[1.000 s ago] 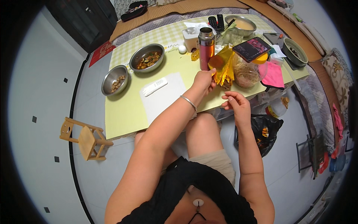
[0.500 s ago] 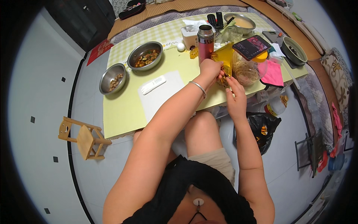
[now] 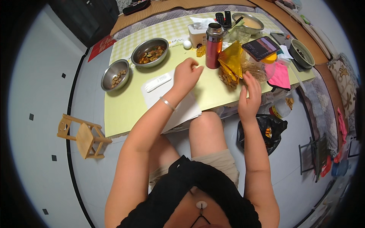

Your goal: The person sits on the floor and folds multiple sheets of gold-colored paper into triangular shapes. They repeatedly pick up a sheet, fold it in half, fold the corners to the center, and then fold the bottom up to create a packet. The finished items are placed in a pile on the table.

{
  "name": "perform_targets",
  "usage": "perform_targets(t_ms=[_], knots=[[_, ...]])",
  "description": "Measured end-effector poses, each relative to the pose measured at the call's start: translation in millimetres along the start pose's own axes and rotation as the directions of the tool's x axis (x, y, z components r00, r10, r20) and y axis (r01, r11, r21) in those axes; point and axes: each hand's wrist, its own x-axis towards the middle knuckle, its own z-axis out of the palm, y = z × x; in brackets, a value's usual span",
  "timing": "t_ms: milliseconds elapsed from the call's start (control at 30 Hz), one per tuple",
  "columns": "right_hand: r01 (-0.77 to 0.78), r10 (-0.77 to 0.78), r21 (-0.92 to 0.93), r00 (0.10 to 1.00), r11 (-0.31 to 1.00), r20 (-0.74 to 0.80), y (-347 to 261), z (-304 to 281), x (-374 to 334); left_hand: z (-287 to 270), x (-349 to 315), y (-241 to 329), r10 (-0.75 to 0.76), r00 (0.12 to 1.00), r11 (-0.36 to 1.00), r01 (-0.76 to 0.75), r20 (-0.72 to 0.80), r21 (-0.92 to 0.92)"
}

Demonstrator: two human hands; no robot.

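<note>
My left hand (image 3: 187, 76), a silver bangle (image 3: 167, 103) on its wrist, is over the table just left of the metallic pink vacuum flask (image 3: 214, 49). Its fingers are loosely bent, thumb apart, and nothing shows in them. The uncapped flask stands upright. Beside it is a crumpled gold foil bag (image 3: 230, 62). My right hand (image 3: 251, 98) is open at the bag's right side, fingertips touching or very near it. Behind those fingers sits a clear plastic jar (image 3: 255, 70) with a yellow lid (image 3: 269, 58), and a phone (image 3: 261, 48) leans over it.
To the left stand two steel bowls, one with food in sauce (image 3: 150, 56), one with small brown pieces (image 3: 117, 78). A white packet (image 3: 158, 83) lies on white paper (image 3: 182, 110). A pink cloth (image 3: 279, 74) hangs at the right edge. Below are a black bag (image 3: 262, 135) and a small wooden chair (image 3: 87, 138).
My left hand has let go of the gold foil bag and moved left, away from the flask. My right hand has shifted slightly right and nearer. The view has tilted a little.
</note>
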Motion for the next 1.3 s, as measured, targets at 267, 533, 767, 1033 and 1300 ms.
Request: perform_targets(t_ms=[267,533,767,1033,1300], knots=[[0.415,-0.050,-0.602,0.848,0.683,0.528,21,82,101,-52,-91,-62,-0.195,0.978,0.948,0.170,-0.070,-0.270],[0.486,0.382,-0.725,0.628,0.488,0.678,55,94,126,-73,-116,-113,-0.352,0.900,0.876,0.222,-0.255,-0.428],[0.648,0.428,-0.654,0.501,0.391,0.752,69,110,115,-73,-126,-121,-0.364,0.890,0.807,0.154,-0.275,-0.570],[0.725,0.517,-0.599,0.387,0.341,0.763,66,128,127,-82,-133,-128,-0.225,0.918,0.857,0.028,-0.325,-0.514],[0.677,0.272,-0.639,0.579,0.364,0.768,49,90,153,-120,-153,-126,0.024,0.889,0.979,-0.112,-0.457,-0.168]])
